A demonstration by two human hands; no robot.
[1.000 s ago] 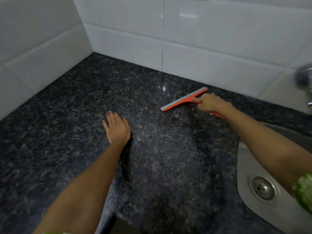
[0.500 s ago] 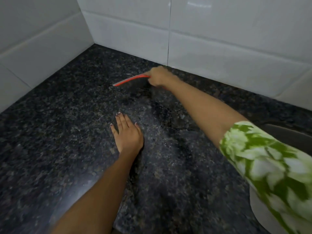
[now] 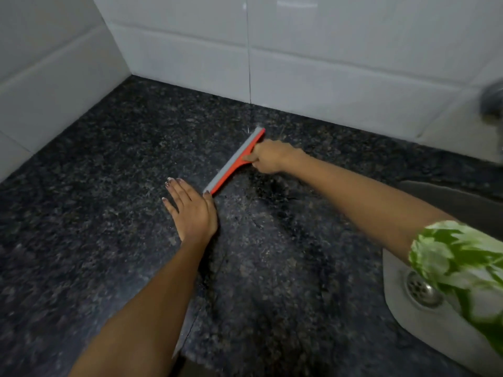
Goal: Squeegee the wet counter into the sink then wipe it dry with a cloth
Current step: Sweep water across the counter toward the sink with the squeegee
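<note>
An orange squeegee (image 3: 233, 162) with a grey blade lies blade-down on the dark speckled granite counter (image 3: 95, 208), slanting from near the back wall toward the middle. My right hand (image 3: 269, 156) grips its handle, fingers curled round it. My left hand (image 3: 190, 210) rests flat on the counter with straight fingers, just left of the blade's near end. The steel sink (image 3: 408, 311) with its round drain (image 3: 420, 288) is at the lower right, partly hidden by my green and white sleeve. No cloth is in view.
White tiled walls (image 3: 326, 63) meet in a corner at the back left. A blurred metal tap (image 3: 492, 102) sticks out at the right edge. The counter's front edge runs near the bottom of the frame.
My right hand has drawn the squeegee back from the far left toward the middle, and its grey blade face shows again. My left hand stays flat in the same spot.
</note>
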